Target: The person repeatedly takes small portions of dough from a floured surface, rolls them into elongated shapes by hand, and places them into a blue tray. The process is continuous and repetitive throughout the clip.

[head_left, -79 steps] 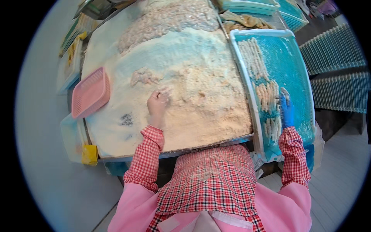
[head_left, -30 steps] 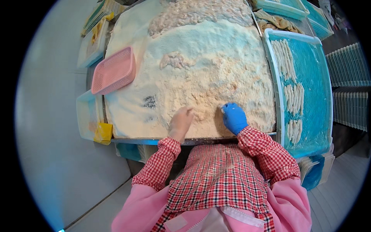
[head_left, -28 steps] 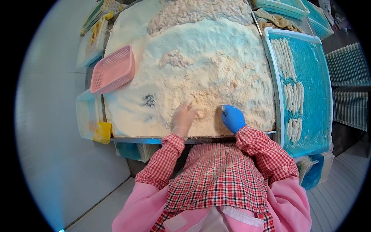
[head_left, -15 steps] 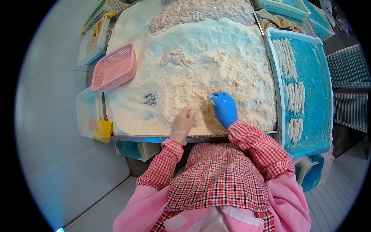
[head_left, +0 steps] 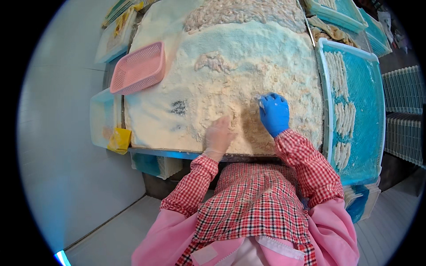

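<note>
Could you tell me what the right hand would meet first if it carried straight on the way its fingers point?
Probably just more crumb bed: the right hand points up and slightly left. The raw strips lie far beyond.

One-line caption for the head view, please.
Both hands, left hand crumb-dusted and right hand blue-gloved, press into a breadcrumb-covered table, beside a blue tray of coated strips.

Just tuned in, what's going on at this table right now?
A person is working breading crumbs spread over a big table. The left hand, crumb-coated, presses flat into the crumbs near the front edge. The right hand, in a blue glove, rests in the crumbs beside it, fingers curled on something small; what it is cannot be told. To the right, a blue tray holds rows of breaded strips. A pink basket sits at far left.
</note>
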Demonstrator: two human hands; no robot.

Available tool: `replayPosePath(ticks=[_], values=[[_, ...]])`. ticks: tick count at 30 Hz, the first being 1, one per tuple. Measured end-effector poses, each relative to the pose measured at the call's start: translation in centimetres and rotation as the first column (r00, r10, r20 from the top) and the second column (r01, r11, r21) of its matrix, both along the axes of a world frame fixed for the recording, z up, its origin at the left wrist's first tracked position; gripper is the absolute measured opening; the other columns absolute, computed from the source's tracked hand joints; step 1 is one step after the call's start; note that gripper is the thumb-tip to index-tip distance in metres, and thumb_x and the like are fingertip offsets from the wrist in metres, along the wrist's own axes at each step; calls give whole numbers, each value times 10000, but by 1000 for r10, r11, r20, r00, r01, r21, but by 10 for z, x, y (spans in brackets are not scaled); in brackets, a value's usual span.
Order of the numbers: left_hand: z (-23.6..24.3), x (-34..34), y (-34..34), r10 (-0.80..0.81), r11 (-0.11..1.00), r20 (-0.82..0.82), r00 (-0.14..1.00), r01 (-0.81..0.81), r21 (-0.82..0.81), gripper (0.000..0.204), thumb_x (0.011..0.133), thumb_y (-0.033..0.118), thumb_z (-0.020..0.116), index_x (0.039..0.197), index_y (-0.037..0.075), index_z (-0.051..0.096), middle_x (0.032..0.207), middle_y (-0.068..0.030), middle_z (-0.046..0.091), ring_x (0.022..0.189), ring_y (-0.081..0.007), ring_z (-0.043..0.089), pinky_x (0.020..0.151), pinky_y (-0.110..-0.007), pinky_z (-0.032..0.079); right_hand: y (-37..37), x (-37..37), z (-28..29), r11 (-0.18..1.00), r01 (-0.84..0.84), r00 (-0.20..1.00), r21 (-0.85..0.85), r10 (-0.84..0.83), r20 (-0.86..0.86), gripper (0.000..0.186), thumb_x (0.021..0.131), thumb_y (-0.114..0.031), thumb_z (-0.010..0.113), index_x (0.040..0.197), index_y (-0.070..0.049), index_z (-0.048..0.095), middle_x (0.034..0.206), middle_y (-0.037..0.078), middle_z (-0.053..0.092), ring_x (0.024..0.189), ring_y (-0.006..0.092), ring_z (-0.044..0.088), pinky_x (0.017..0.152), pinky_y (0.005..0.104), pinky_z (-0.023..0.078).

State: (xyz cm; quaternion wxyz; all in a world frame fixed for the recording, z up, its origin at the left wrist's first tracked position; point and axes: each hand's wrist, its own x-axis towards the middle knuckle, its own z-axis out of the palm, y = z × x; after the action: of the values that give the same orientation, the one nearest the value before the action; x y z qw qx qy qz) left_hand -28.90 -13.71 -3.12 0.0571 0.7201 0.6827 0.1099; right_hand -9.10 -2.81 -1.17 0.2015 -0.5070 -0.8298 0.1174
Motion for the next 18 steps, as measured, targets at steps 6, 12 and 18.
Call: replayPosePath(ticks=[6, 12, 18], values=[[1, 18, 20, 709, 665, 519, 478, -208, -717, 379, 788, 171, 643, 1140, 38, 598, 1044, -146, 607, 914, -309, 591, 794, -381, 485, -42, 11, -44, 650, -98, 873, -753, -307, -379, 319, 886, -215, 567, 1167, -65, 586, 987, 102, 642, 957, 225, 591, 840, 356, 467], [17, 71, 4, 73, 997, 546, 835, -49, -58, 397, 849, 150, 592, 1220, 18, 537, 1120, -160, 565, 1001, -293, 562, 836, -394, 456, -58, -23, -72, 323, -662, 89, -677, -862, -498, 350, 974, -271, 485, 1221, -33, 556, 1099, 84, 621, 965, 158, 580, 855, 311, 481], [17, 95, 22, -9, 980, 551, 834, -103, 172, 493, 938, 287, 445, 1337, -3, 448, 1397, -185, 418, 1313, -344, 348, 1117, -435, 207, -87, -38, -100, 563, -626, 80, -540, -642, -762, 531, 1007, -319, 335, 1458, -48, 264, 1493, 72, 313, 1360, 216, 318, 1099, 348, 306]])
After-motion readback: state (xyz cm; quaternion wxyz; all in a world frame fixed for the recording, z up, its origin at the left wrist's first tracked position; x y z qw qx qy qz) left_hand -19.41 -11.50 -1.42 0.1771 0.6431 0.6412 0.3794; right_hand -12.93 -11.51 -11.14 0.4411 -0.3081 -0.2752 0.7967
